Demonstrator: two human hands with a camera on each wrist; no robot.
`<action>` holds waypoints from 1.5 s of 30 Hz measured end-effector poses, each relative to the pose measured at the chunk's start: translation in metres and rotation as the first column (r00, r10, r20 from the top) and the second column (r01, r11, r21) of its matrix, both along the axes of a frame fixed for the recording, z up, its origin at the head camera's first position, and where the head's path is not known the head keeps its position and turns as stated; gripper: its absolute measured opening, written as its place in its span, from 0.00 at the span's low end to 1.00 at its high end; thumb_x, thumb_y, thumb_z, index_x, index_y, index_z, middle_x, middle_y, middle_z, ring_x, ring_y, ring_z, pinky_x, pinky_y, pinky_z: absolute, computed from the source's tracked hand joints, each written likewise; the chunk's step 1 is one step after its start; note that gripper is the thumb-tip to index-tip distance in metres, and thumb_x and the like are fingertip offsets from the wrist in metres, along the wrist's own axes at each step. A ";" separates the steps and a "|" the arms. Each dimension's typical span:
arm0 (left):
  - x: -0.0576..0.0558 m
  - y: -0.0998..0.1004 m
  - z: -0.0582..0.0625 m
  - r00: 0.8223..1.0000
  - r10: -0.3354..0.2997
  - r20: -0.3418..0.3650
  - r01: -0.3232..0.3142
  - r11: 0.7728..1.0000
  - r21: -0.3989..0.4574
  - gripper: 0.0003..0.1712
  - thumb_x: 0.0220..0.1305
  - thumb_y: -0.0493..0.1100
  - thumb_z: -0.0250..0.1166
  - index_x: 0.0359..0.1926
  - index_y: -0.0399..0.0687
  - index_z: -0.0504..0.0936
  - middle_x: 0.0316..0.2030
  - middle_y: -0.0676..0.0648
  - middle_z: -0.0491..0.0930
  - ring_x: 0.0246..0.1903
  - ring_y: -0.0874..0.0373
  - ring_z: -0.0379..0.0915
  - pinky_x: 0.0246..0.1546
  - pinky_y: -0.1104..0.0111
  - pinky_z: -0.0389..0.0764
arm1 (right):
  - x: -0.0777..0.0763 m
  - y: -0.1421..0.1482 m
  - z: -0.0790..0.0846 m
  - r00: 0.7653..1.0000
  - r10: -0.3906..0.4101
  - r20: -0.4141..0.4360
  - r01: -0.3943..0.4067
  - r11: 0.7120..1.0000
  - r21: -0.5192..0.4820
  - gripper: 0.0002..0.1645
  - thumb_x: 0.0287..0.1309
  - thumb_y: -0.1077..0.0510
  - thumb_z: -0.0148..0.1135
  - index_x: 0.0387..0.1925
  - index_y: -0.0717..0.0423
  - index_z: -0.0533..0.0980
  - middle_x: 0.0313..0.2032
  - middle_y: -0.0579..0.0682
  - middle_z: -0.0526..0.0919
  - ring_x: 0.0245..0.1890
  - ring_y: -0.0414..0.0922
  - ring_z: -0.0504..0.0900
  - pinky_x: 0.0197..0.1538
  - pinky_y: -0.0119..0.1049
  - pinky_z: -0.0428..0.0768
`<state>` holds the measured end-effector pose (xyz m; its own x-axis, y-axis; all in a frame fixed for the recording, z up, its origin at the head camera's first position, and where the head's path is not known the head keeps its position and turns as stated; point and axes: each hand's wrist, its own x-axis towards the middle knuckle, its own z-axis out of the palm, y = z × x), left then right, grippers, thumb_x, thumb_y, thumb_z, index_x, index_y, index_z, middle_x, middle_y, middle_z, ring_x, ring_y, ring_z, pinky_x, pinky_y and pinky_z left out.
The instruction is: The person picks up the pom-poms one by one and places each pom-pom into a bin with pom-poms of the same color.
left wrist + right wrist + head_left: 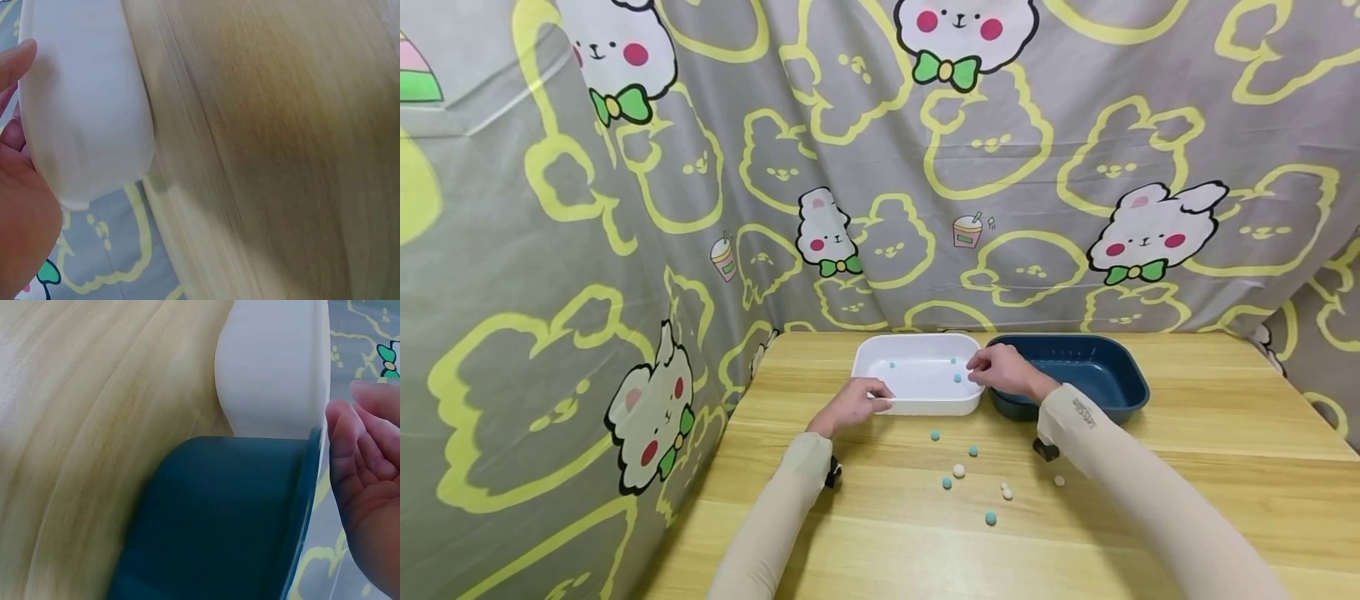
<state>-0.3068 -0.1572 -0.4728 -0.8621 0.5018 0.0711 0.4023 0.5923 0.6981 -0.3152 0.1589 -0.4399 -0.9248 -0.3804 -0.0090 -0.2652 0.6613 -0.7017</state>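
My left hand [856,403] holds the near left rim of a white basin [928,407], with the thumb on its outer side and the fingers over the edge. Inside the basin are a few small blue balls [953,361]. Over the basin's right end hovers my right hand [1002,370], its fingers bent and a small gap between thumb and forefinger; I see nothing between them in the right wrist view. A dark blue basin [1123,408] stands right beside the white one, partly behind the right wrist.
Loose on the wooden table [880,533] lie several blue balls [991,518] and white balls [958,471], in front of the basins. One white ball [1059,481] lies near the right forearm. A patterned curtain [880,167] hangs behind and to the left.
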 end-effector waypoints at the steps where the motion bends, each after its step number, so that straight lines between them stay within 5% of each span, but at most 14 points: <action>1: 0.000 0.000 0.000 1.000 0.001 0.002 -0.001 1.000 0.001 0.04 0.62 0.39 0.64 0.33 0.49 0.85 0.31 0.56 0.80 0.35 0.62 0.74 0.39 0.67 0.75 | 0.001 0.000 0.000 1.000 0.004 0.000 -0.004 1.000 0.001 0.16 0.59 0.59 0.62 0.46 0.64 0.79 0.32 0.48 0.80 0.31 0.43 0.77 0.37 0.37 0.78; 23: -0.002 0.000 -0.002 1.000 0.001 -0.001 -0.001 1.000 -0.002 0.04 0.61 0.39 0.64 0.34 0.47 0.86 0.32 0.55 0.80 0.35 0.62 0.74 0.40 0.68 0.75 | 0.041 0.015 0.007 0.981 0.155 -0.121 -0.154 0.988 0.020 0.06 0.57 0.60 0.65 0.37 0.57 0.83 0.30 0.44 0.83 0.28 0.39 0.76 0.34 0.34 0.76; 32: -0.002 0.001 -0.001 1.000 -0.002 0.002 0.002 1.000 -0.023 0.04 0.62 0.39 0.64 0.34 0.47 0.86 0.32 0.56 0.80 0.36 0.63 0.74 0.41 0.68 0.75 | 0.070 0.013 -0.001 0.935 0.309 -0.171 -0.307 0.951 0.039 0.04 0.57 0.60 0.65 0.32 0.46 0.83 0.27 0.34 0.80 0.26 0.34 0.75 0.31 0.31 0.76; 45: -0.002 0.001 0.001 1.000 -0.006 -0.001 0.006 1.000 -0.014 0.04 0.62 0.39 0.64 0.34 0.47 0.86 0.32 0.55 0.80 0.36 0.63 0.74 0.41 0.67 0.75 | 0.105 0.011 -0.014 0.892 0.419 -0.168 -0.422 0.906 0.016 0.03 0.54 0.65 0.66 0.31 0.55 0.82 0.25 0.34 0.78 0.25 0.31 0.74 0.31 0.29 0.76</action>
<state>-0.3092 -0.1564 -0.4720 -0.8590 0.5078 0.0647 0.4063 0.5993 0.6897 -0.2100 0.1698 -0.4542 -0.6662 -0.7324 0.1406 -0.6276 0.4488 -0.6362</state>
